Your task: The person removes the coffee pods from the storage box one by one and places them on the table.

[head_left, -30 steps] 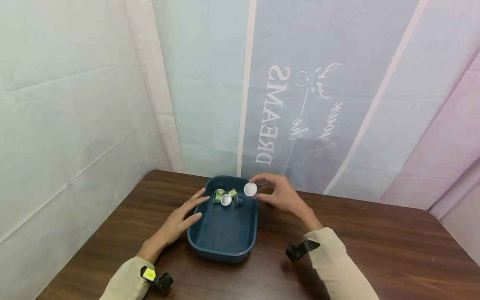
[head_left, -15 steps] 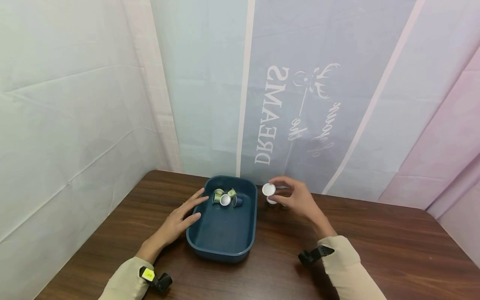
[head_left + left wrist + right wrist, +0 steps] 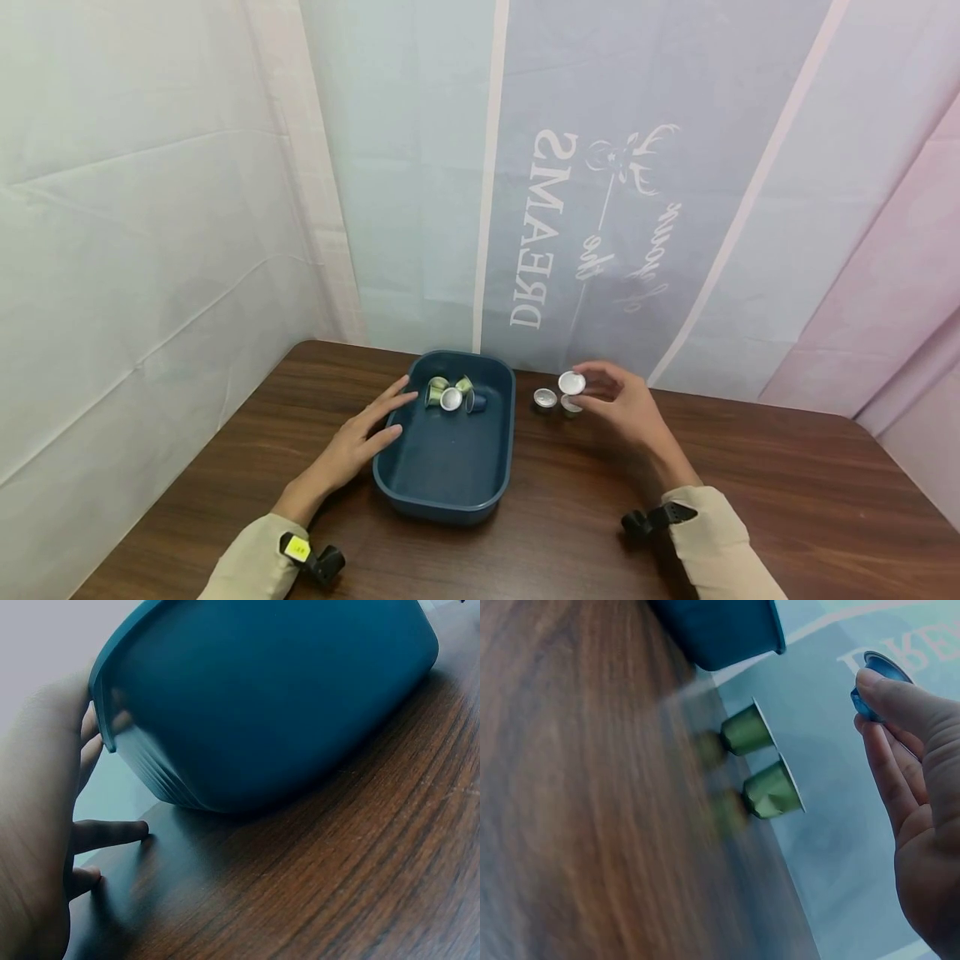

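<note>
In the head view my right hand point(image 3: 628, 412) pinches a coffee capsule point(image 3: 572, 382) with its silver lid facing up. The right wrist view shows that the held capsule has a blue body point(image 3: 861, 705), between thumb and fingertips. Just below it, two green coffee capsules point(image 3: 746, 731) stand lid-up on the table, side by side. My left hand point(image 3: 351, 443) lies along the left side of a dark blue plastic tub point(image 3: 442, 467), fingers spread and fairly straight at its rim. Several capsules lie in the tub's far half: green ones point(image 3: 434, 396), a dark blue one point(image 3: 476, 402) and one showing its silver lid point(image 3: 451, 399).
The brown wood-grain table point(image 3: 750, 483) carries everything and extends to the right. A printed fabric backdrop point(image 3: 420, 208) hangs right behind the table's far edge, and another pale sheet point(image 3: 150, 250) hangs along the left.
My right hand has moved right with the blue capsule, from the tub's far right corner to over the two green capsules on the table. The left hand and tub stay put.
</note>
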A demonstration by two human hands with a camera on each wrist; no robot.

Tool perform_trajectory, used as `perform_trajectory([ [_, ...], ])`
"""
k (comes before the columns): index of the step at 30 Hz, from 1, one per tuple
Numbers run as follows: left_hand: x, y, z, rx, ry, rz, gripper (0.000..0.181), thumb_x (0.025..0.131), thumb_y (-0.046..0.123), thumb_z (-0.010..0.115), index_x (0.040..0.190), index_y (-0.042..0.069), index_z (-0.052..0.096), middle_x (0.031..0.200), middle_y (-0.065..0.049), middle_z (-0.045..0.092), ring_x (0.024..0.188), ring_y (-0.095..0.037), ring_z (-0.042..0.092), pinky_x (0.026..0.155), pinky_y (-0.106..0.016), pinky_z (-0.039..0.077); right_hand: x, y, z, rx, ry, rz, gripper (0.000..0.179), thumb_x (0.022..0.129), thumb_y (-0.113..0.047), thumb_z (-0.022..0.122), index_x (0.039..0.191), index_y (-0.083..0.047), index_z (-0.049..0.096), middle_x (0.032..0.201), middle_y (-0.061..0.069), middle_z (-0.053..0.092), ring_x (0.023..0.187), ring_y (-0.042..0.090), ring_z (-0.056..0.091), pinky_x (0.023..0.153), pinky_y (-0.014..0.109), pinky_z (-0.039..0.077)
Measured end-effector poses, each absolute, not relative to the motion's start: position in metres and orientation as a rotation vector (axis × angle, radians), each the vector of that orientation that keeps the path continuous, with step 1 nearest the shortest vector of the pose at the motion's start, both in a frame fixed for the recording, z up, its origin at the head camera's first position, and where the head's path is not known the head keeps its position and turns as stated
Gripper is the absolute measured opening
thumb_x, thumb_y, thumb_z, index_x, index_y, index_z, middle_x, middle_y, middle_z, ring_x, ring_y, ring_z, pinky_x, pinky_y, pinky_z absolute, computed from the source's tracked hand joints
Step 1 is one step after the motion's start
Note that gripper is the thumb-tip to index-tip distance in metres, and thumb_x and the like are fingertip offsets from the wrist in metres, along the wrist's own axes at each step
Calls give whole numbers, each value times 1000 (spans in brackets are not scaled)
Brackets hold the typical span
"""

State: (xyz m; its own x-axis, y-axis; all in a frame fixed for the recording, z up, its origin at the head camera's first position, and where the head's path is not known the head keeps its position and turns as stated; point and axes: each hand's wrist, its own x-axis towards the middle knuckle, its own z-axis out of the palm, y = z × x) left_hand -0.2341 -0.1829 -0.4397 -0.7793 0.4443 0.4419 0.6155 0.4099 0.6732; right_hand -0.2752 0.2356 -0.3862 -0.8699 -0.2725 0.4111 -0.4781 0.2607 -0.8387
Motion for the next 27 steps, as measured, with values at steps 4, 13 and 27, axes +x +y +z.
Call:
perform_trajectory([
  [4, -234, -183, -440, -934, -2469, -1309, 48, 100, 18, 49, 147, 20, 40, 158, -1, 20, 142, -27, 22, 101, -66, 26, -282, 249, -394, 714, -2280, 1675, 45, 78, 1, 77, 120, -2, 62, 113, 16, 65, 97, 25, 66, 82, 31, 53],
  [13, -233, -183, -437, -958, -2469, -1324, 48, 100, 16, 49, 147, 19, 40, 158, -7, 19, 142, -29, 21, 101, -65, 26, -283, 269, -399, 655, -2175, 1666, 44, 77, 6, 76, 118, 5, 60, 110, 19, 65, 101, 20, 63, 82, 28, 52],
  [27, -233, -183, -439, -930, -2465, -1353, 48, 100, 17, 49, 147, 24, 40, 158, -1, 19, 142, -25, 21, 101, -65, 25, -267, 274, -399, 504, -2257, 1655, 39, 76, 5, 77, 112, 10, 61, 103, 27, 65, 92, 15, 65, 80, 23, 51],
])
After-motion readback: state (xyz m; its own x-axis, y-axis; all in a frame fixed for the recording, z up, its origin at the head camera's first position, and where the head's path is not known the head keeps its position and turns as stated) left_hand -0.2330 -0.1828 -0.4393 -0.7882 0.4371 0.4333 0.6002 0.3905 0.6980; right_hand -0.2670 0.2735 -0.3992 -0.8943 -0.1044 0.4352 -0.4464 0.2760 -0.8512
